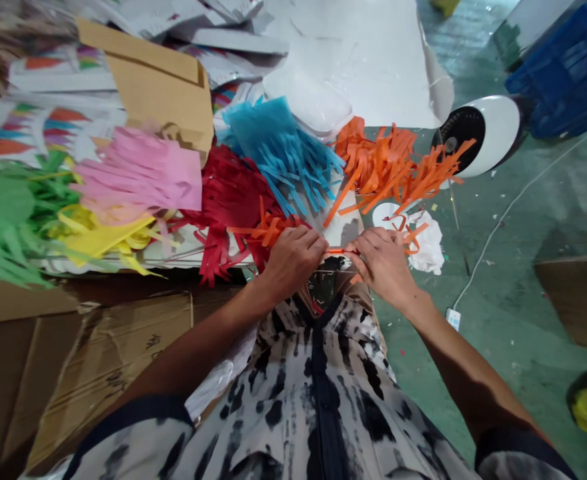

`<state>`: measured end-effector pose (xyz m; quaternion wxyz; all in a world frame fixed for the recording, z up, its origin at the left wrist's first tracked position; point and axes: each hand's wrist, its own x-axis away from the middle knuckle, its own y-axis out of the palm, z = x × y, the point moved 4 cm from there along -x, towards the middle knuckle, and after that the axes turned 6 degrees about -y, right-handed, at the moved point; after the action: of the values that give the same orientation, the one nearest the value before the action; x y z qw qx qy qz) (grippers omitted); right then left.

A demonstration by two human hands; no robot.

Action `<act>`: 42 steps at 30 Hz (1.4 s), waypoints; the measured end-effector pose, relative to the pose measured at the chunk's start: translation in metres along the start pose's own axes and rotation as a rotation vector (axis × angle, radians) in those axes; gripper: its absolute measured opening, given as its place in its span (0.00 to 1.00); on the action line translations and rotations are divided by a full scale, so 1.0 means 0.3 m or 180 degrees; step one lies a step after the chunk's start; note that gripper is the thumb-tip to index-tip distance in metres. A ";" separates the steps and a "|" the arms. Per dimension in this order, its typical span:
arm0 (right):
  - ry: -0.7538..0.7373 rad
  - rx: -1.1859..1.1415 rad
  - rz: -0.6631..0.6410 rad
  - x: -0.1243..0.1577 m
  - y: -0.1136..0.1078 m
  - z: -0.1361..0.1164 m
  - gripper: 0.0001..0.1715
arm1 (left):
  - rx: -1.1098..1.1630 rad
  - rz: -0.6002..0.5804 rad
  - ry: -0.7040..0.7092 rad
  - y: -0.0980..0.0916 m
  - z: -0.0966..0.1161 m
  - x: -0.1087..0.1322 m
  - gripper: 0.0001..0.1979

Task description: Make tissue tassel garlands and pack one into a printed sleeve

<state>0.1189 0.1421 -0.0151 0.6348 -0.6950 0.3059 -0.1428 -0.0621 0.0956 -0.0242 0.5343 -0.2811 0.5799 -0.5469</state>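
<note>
Both of my hands pinch one orange paper tassel (335,251) whose middle is rolled into a thin band. My left hand (297,252) is closed on the band's left side, and orange fringe sticks out beyond its knuckles. Closed on the other side, my right hand (382,260) has more orange strips poking out past it. Just beyond lie fringed tissue paper stacks: red (236,183), blue (283,147) and orange (378,160). Farther left are pink (143,170), yellow (103,233) and green (3,213) ones.
A brown envelope (168,87) and printed white packs (48,127) cover the table's back left. A black-and-white fan (493,133) stands on the floor at right, near a blue crate (568,73). A white cable (503,207) crosses the floor. Cardboard (118,373) lies at lower left.
</note>
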 end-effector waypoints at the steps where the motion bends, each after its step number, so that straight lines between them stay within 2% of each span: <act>1: 0.0058 0.0078 -0.0021 0.000 0.001 0.003 0.19 | -0.0024 -0.0003 -0.0079 -0.003 0.000 -0.002 0.10; 5: 0.0173 0.0378 -0.0197 -0.011 0.001 0.019 0.19 | -0.0107 -0.0069 -0.0310 -0.014 -0.007 -0.007 0.10; 11: 0.0007 0.0730 -0.0574 -0.053 0.007 0.031 0.17 | -0.0101 -0.0292 -0.0390 -0.031 -0.025 -0.021 0.11; 19: -0.0216 0.0541 -0.0559 -0.070 0.000 0.052 0.16 | 0.0158 -0.0524 -0.0414 -0.042 -0.049 -0.042 0.09; 22: -0.0208 0.0450 -0.0535 -0.066 -0.005 0.053 0.16 | 0.0284 -0.0461 -0.0318 -0.036 -0.057 -0.043 0.08; 26: -0.0218 0.0468 -0.0260 -0.040 -0.023 0.030 0.16 | 0.0143 -0.0316 0.0478 -0.036 -0.006 -0.021 0.15; 28: -0.0399 0.0418 -0.0129 -0.016 -0.032 -0.003 0.16 | 0.0009 -0.0274 0.0647 -0.041 0.028 0.004 0.14; 32: -0.0665 0.0262 0.0148 0.042 -0.044 -0.085 0.13 | 0.0243 -0.0139 0.0356 -0.052 0.077 0.073 0.15; 37: -0.0521 0.0426 0.0492 0.080 -0.018 -0.162 0.10 | 0.0460 0.0340 -0.0071 -0.052 0.086 0.146 0.12; 42: -0.0688 0.0489 0.0920 0.075 -0.018 -0.186 0.07 | 0.0720 0.0342 -0.0300 -0.070 0.078 0.162 0.10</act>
<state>0.1048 0.0843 -0.0055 0.7290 -0.6047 0.3208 0.0024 -0.0589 0.0384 -0.0158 0.6178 -0.2131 0.5029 -0.5657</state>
